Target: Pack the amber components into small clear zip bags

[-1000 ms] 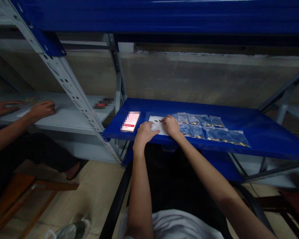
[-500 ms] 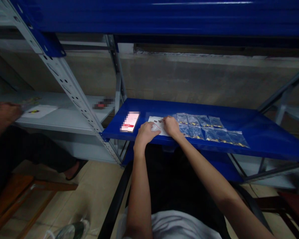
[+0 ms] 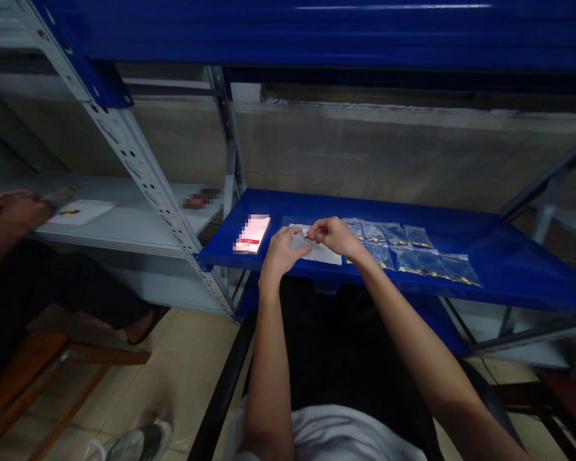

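- Brought up off the white sheet (image 3: 325, 254) since the earlier frame, the right hand (image 3: 336, 235) has been shifted leftward, close to the left hand (image 3: 279, 253).
- A small brown piece (image 3: 308, 238) appears to be pinched in the right hand's fingertips, drawn nearly together.
- A small clear bag (image 3: 297, 241) is held by the half-curled left hand, thumb and fingers set apart around it, above the sheet at frame centre.
- Both hands are placed at the front edge of the blue shelf (image 3: 523, 262); bare surface is left along its back and toward the right of the frame.
- Overhead, room is bounded by the blue upper beam (image 3: 317, 35); at left, by the perforated grey metal upright (image 3: 175, 224).
- Right of centre, thin, glossy, flat filled bags (image 3: 415, 261) are laid in 2 rows, yellow bits gathered at their lower edges.
- Left of the hands, a lit rectangular phone (image 3: 255, 234) is laid.
- At the left edge, 2 hands of another person (image 3: 22, 212) are seen over a grey shelf (image 3: 129, 221).
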A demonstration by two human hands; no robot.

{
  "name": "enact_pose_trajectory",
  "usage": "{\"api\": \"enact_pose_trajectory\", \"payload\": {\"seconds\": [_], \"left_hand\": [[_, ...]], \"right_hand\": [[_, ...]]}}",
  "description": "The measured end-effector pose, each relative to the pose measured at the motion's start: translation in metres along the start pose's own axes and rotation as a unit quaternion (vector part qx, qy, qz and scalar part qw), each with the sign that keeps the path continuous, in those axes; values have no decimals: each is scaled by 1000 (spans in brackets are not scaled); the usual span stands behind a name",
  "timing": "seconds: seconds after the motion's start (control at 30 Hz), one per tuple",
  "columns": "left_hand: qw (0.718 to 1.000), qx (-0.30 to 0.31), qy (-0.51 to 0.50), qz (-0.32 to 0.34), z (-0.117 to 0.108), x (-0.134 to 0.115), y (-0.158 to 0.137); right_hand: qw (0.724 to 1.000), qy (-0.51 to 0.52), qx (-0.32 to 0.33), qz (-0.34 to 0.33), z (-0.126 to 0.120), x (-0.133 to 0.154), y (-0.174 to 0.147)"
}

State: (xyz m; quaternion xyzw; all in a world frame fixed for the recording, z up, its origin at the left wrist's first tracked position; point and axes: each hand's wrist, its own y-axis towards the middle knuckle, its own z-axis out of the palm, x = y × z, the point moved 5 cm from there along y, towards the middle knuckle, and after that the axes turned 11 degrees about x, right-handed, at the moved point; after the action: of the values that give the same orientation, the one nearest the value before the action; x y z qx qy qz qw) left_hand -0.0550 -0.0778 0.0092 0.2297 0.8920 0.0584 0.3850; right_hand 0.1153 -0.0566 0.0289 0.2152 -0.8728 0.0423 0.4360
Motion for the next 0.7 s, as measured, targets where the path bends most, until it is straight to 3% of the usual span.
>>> {"api": "enact_pose_trajectory", "payload": {"seconds": [0.23,0.4,0.53,0.7], "left_hand": [[998,-1,-59,31,0,2,-1],[998,-16,-63,7,-1,10,-1],[998,-16,-60,-21,-1,17,-2],[997,-18,-69,-20,0,22,-1]], "right_hand": [[998,-39,31,-43,1,21,5],[997,45,26,-51,-12,-1,21],[991,-119,-44,43,-19,-31,34],[955,-271,-30,119,1,-56,41]]}}
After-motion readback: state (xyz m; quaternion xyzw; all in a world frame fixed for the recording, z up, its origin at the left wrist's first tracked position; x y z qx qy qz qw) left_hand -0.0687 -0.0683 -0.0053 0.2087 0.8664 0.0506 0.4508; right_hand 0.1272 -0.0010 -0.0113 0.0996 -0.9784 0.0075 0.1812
